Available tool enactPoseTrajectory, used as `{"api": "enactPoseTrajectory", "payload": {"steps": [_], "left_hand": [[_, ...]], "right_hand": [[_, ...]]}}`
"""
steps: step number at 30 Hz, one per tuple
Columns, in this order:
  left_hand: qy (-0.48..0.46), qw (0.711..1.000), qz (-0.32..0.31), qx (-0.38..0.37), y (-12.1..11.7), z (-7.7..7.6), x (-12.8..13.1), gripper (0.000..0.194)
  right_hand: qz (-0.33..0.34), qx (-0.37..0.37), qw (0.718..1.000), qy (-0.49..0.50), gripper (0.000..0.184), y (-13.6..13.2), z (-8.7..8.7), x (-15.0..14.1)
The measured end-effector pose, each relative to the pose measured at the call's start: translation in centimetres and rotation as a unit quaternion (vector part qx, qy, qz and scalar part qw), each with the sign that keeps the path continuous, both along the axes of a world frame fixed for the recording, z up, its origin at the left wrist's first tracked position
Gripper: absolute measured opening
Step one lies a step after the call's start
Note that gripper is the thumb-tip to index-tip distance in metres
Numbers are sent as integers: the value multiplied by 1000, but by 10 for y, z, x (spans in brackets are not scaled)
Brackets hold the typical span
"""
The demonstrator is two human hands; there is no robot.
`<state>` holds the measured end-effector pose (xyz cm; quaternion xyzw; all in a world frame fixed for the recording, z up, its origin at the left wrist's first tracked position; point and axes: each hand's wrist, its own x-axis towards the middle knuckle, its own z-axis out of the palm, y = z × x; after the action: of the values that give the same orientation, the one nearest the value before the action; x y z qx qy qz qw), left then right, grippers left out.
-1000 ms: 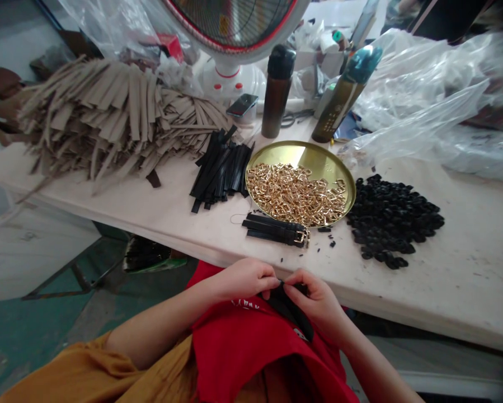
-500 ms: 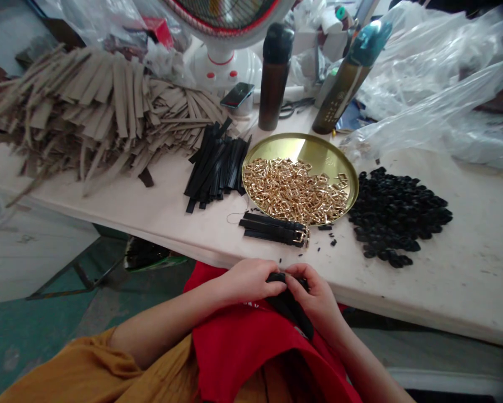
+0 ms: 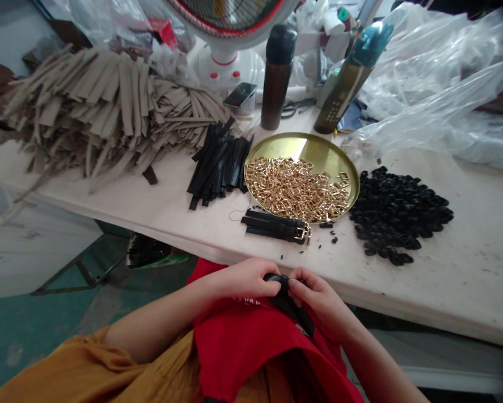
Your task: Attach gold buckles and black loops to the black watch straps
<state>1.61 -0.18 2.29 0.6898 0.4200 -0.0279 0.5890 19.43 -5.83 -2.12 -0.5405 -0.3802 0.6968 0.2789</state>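
Observation:
Close to the table's front edge, above my lap, my left hand [image 3: 253, 277] is closed on a black strap [image 3: 280, 278] that bends between both hands. The thumb and fingers of my right hand [image 3: 314, 290] pinch the same strap at its right end; the fingertips hide that end. Below them something long and black [image 3: 295, 313] lies over the red apron [image 3: 243, 327]; whether it joins the strap I cannot tell. On the table just beyond my hands rest several black straps [image 3: 263, 223] with gold buckles [image 3: 302, 232] at their right ends.
Behind the buckled straps stands a round gold tray [image 3: 314, 146] heaped with small gold buckles [image 3: 297, 187]. Black loops [image 3: 398, 215] are piled right of it, black strips [image 3: 220, 165] and grey-brown strips [image 3: 87, 106] left. Two bottles [image 3: 276, 78], a phone [image 3: 240, 94] and a fan [image 3: 230, 56] stand behind.
My right hand has shifted slightly down, its fingers curled in more. More of the black strap shows between the hands. The view has shifted slightly.

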Motion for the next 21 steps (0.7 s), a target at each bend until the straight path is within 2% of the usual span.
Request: {"api": "enactPoseTrajectory", "payload": {"steps": [4,6,8,10,12,13,17,21], "left_hand": [[-53,988,50,-134,-2,5,-4,17],[-52,988,48,-140,-5,5,-4,16],[-19,997,30,-69,-8,4,-2,15],[25,999,10,34,-11,2,1,15],[50,994,-1,100,-13,1,2,16],[54,993,-6,107,-13,1,2,16],[55,995,-21,83,-10,3,2,18],[101,982,-5,160,-12,-3,5,21]], "right_hand": [[11,-42,995,95,30,-5,2,0],[33,-21,997,63,28,-6,5,-2],[54,59,995,-58,23,-5,8,-4],[61,151,966,-201,17,-5,9,-8],[61,194,941,-269,14,-4,10,-10],[62,191,943,-266,15,-4,9,-10],[61,123,976,-167,19,-2,7,-8],[34,105,983,-147,21,-1,0,-8]]}}
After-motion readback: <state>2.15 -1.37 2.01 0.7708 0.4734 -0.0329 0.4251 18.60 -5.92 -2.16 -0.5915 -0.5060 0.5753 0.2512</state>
